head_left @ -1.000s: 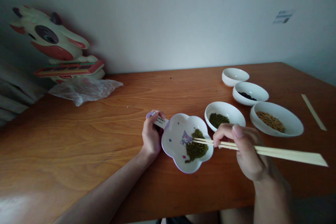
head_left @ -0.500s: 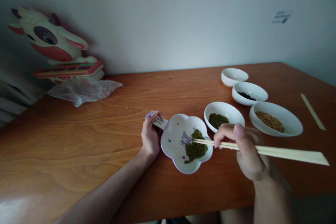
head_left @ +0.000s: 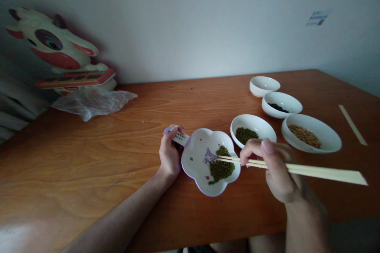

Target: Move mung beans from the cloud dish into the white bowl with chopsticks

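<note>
My left hand (head_left: 171,152) is closed round the short handle of a flower-shaped bowl (head_left: 194,166), white inside with a purple rim and a printed cartoon figure. Green mung beans (head_left: 222,170) lie in a patch on the bowl's right side. Between the fingers and thumb of my right hand (head_left: 279,168) is a pair of pale wooden chopsticks (head_left: 323,173). Their tips reach into the bowl at the left edge of the beans; whether a bean is pinched there is too small to tell. Just behind my right hand stands a white bowl (head_left: 265,126) with more green beans.
To the right are a white bowl (head_left: 329,138) of tan kernels, one (head_left: 292,104) with dark bits, and another white bowl (head_left: 264,84) at the back. A pale strip (head_left: 353,125) lies far right. A cow toy (head_left: 68,55) and a plastic bag (head_left: 95,102) are at left.
My right hand and the chopsticks have shifted very slightly left. My left hand keeps its hold on the flower-shaped bowl, and the beans look the same.
</note>
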Motion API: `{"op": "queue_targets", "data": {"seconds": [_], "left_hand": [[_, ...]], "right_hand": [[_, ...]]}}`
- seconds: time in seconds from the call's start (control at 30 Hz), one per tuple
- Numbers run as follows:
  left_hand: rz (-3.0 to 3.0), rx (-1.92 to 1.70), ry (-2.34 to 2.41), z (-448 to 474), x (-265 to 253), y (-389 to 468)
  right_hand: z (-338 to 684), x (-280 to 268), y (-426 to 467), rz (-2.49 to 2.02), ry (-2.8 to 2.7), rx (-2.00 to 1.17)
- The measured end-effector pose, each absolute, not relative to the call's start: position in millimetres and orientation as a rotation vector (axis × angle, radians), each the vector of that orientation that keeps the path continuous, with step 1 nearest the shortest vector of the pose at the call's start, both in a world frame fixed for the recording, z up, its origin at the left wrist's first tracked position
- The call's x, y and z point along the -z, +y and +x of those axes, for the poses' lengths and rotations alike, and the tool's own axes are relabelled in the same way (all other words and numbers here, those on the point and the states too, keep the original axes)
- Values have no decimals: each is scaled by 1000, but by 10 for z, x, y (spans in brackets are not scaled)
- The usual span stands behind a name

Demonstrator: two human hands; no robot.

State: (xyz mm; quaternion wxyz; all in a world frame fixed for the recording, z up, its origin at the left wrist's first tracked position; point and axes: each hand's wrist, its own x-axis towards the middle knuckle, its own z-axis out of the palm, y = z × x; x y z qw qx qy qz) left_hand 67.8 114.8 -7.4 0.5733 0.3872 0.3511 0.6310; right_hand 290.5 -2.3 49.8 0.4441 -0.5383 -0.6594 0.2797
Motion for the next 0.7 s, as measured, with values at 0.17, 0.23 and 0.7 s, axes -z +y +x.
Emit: {"op": "queue_targets", "data": {"seconds": [0.17,0.23,0.7], "left_hand": [[890,-1471,822,682,69,1147],[899,-1476,822,685,67,1149],[929,-1493,852,698,45,1142]], "right_hand": [[2918,-484,-28,-1328,-1634,-641],[2921,-471,-22,-1313,-1627,-627],[3151,-463,-90,-1300,-1213,-311]]}}
